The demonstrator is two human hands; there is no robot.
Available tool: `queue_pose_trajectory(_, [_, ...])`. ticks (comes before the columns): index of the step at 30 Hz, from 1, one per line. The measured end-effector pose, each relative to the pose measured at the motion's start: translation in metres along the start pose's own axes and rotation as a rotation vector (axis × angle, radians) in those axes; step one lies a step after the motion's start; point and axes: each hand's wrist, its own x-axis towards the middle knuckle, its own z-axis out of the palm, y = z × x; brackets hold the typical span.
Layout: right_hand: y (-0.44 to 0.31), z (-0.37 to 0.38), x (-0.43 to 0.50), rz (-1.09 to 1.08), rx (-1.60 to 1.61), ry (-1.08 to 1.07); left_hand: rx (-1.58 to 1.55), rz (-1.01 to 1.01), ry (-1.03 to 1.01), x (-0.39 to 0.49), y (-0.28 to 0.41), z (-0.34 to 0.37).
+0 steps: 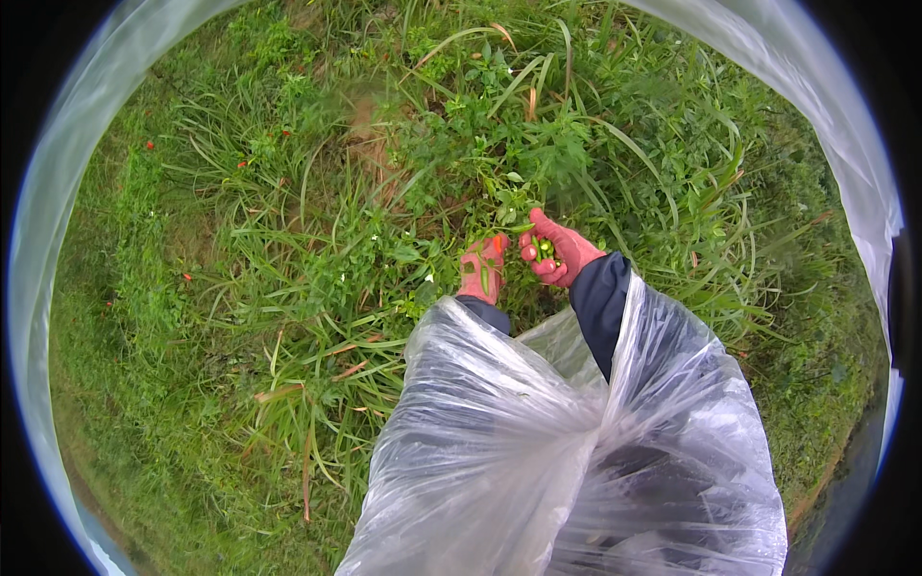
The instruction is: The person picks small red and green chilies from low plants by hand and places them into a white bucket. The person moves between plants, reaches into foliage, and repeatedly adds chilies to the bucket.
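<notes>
My right hand [565, 248] is curled around several small green chili peppers [545, 249]. Another slender green pepper [521, 228] lies at its thumb and fingertips, beside a leafy chili plant [508, 201]. Just to the left, my left hand [472, 265] reaches in among the stems. An orange-red chili pepper [498, 243] shows at its fingers, and a green pepper [484, 279] hangs in front of the back of the hand. Leaves and stems partly hide the left fingers, so their grip is unclear. Both hands look reddish and wet.
Clear plastic sheeting [490, 432] covers my dark sleeves [601, 302] and body, and its edge [807, 79] rings the view. Long-bladed grass [324, 360] and weeds grow thickly around. Red peppers [242, 164] dot the left side. Bare soil [371, 137] shows ahead.
</notes>
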Motion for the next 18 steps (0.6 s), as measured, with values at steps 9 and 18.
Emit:
queue_pose_trajectory(9, [0.001, 0.028, -0.010, 0.147, -0.168, 0.043, -0.222, 0.286, -0.167, -0.016, -0.010, -0.007])
queue_pose_trajectory(18, [0.017, 0.033, -0.020, -0.090, -0.917, 0.408, 0.057, 0.012, -0.148, -0.024, 0.060, -0.019])
